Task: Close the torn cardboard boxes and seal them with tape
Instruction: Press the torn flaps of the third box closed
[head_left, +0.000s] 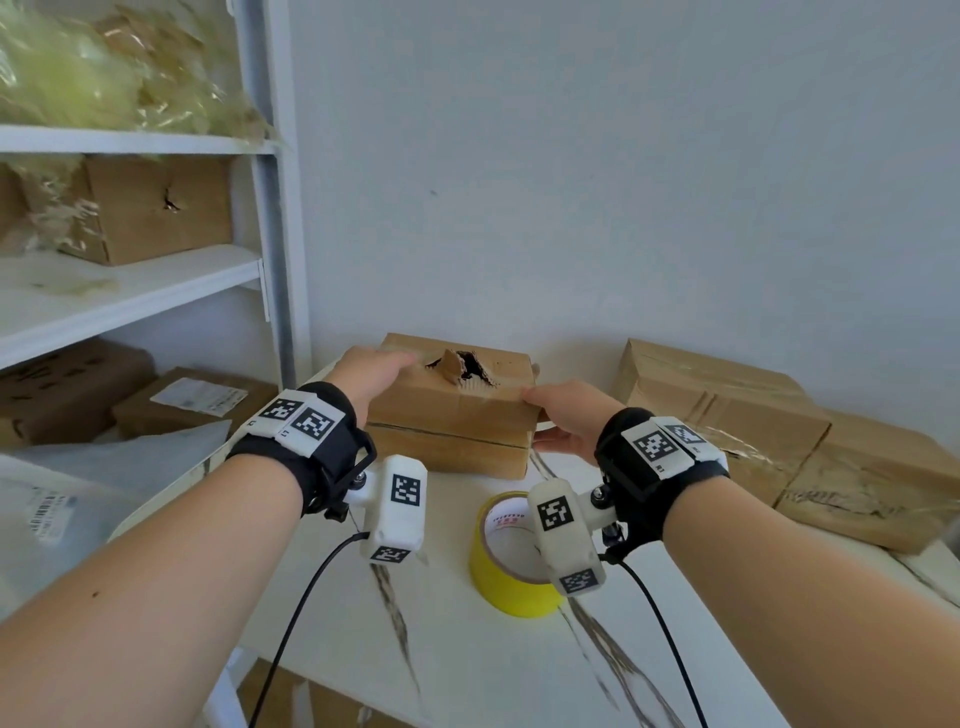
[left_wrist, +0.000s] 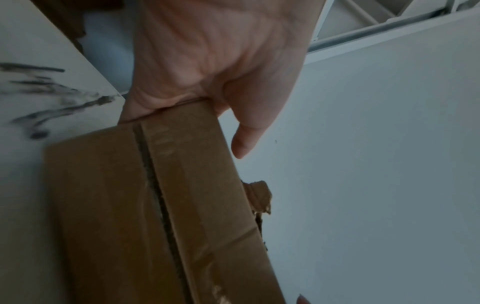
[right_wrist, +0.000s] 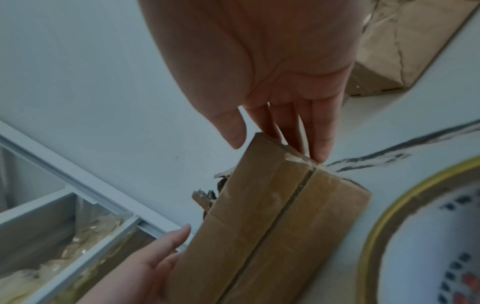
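Between both hands (head_left: 374, 371), torn box (head_left: 452, 421).

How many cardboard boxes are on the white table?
2 in view: the torn cardboard box between the left hand and right hand, and a tape-wrapped box at the right on the table. More may be out of frame.

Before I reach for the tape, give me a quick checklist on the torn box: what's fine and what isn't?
1. Torn box steadied at both ends by left hand and right hand: ok.
2. Box resting on the table: ok.
3. Torn flap pressed flat over the hole: not ok, it sticks up.
4. Front seam sealed: not ok, a dark gap runs along it.
5. Yellow tape roll close by on the table: ok.
6. Loose tape end ready to pull: cannot tell.
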